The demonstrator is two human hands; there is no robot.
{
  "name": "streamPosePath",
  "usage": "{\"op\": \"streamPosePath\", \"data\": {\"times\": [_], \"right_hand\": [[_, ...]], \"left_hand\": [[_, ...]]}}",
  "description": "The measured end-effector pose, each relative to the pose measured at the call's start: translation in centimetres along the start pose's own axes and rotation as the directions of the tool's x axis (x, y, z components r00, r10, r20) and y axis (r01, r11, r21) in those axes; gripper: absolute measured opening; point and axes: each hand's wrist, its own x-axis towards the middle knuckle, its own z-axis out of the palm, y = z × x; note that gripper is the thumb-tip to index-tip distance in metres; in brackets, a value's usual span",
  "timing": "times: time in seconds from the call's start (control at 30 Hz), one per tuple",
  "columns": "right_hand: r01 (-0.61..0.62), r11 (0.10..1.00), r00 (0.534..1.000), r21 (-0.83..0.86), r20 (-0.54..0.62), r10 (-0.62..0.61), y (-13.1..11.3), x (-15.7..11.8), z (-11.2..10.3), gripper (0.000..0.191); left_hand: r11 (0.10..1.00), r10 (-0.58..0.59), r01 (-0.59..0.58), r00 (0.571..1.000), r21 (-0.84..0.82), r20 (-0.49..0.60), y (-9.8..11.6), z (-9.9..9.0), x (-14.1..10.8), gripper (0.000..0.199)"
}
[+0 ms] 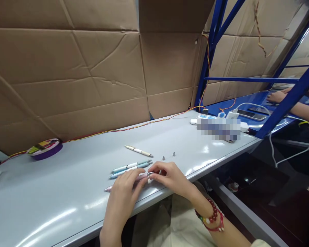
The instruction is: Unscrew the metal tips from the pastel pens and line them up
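Note:
A pink pen (142,176) lies between my two hands near the table's front edge. My left hand (125,190) is closed around its barrel. With thumb and index finger, my right hand (171,176) pinches the silvery tip at its right end. A pink pen end (108,189) pokes out left of my left hand; whether it belongs to the same pen I cannot tell. Just beyond my fingers lie two light blue and white pens (131,166), side by side. Farther back is a cream-white pen (139,151). Two small metal cone-shaped pieces (163,158) stand right of it.
A purple roll of tape (45,149) sits at the back left. Along the cardboard wall (92,75) runs a red and yellow wire (123,129). Back right are a power strip (207,117), chargers and a blue metal frame (249,80). Another person's hands (278,96) rest beyond it.

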Motion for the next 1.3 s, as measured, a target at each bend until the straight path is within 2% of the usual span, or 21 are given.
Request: {"op": "streamPosePath", "data": {"times": [0.17,0.4,0.5,0.6,0.7,0.83,0.9,1.0,1.07,1.2,1.3], "right_hand": [[0.029,1.0,0.999,0.002,0.021,-0.029,-0.2,0.0,-0.2,0.01],[0.029,0.999,0.999,-0.033,0.034,-0.028,-0.1,-0.1,0.0,0.012],[0.006,1.0,0.994,0.004,-0.105,-0.005,0.1,-0.2,0.0,0.01],[-0.028,0.998,0.958,0.052,-0.284,0.042,0.4,-0.3,-0.2,0.013],[-0.051,0.995,0.92,-0.082,-0.393,0.014,0.5,-0.6,-0.9,0.013],[-0.14,0.938,0.878,-0.317,-0.478,-0.03,0.9,-1.1,-3.0,0.01],[-0.22,0.899,0.887,-0.378,-0.462,0.023,1.1,-1.5,-4.2,0.01],[-0.294,0.846,0.93,-0.445,-0.336,0.146,1.5,-1.7,-5.3,0.013],[-0.295,0.813,0.949,-0.501,-0.253,0.188,1.7,-1.6,-5.5,0.015],[-0.279,0.754,0.958,-0.595,-0.229,0.174,1.9,-1.3,-4.9,0.018],[-0.264,0.755,0.961,-0.6,-0.228,0.154,2.0,-1.2,-4.7,0.022]], "left_hand": [[0.998,-0.015,0.014,1.0,0.057,0.022,0.7,-0.4,-0.1,0.025],[0.994,0.013,-0.019,0.998,0.108,0.056,0.3,-0.2,0.0,0.029],[0.993,-0.003,-0.003,0.999,0.116,0.052,0.2,-0.2,-0.1,0.028],[0.994,-0.017,0.009,0.998,0.111,0.065,0.3,-0.3,-0.2,0.029],[0.996,-0.035,0.03,0.997,0.079,0.064,0.5,-0.5,-0.1,0.03],[0.997,-0.069,0.066,0.995,0.046,0.076,0.6,-0.6,-0.1,0.032],[0.996,-0.087,0.084,0.993,0.043,0.081,0.6,-0.6,-0.1,0.032],[0.994,-0.103,0.1,0.992,0.041,0.077,0.5,-0.6,-0.1,0.034],[0.995,-0.097,0.094,0.993,0.043,0.071,0.5,-0.5,-0.1,0.035],[0.998,-0.058,0.056,0.997,0.042,0.047,0.6,-0.5,-0.1,0.035],[0.997,-0.066,0.064,0.997,0.041,0.03,0.7,-0.5,-0.1,0.034]]}}
